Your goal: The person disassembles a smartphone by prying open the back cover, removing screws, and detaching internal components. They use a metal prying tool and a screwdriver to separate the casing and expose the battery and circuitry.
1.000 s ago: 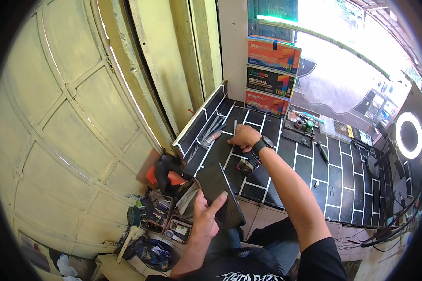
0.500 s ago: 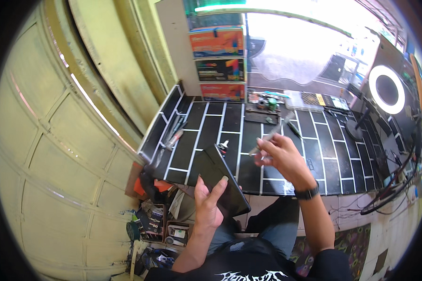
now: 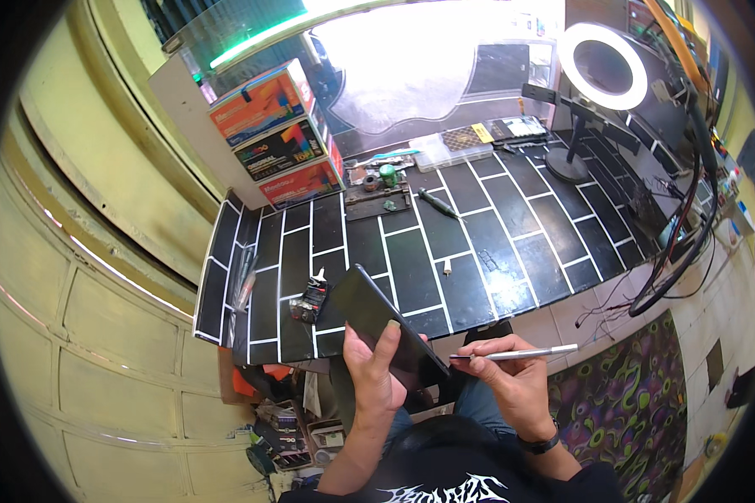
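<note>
My left hand is closed around a black tablet, its thumb lying on the dark face. The tablet is tilted, its upper end over the bench and its lower end near my lap. Pinched in my right hand is a slim silver pen-shaped tool. Its thin tip points left at the tablet's lower right edge; I cannot tell whether they touch. On the bench behind the tablet stands a small dark container with a white nozzle.
The black tiled bench holds a dark-handled screwdriver, a small green jar and a clear plastic case. Stacked boxes stand at the back left. A ring light and hanging cables are on the right.
My right hand has come down from above the bench to the tablet's lower edge with the tool. The view has swung to the right; my left hand still grips the tablet.
</note>
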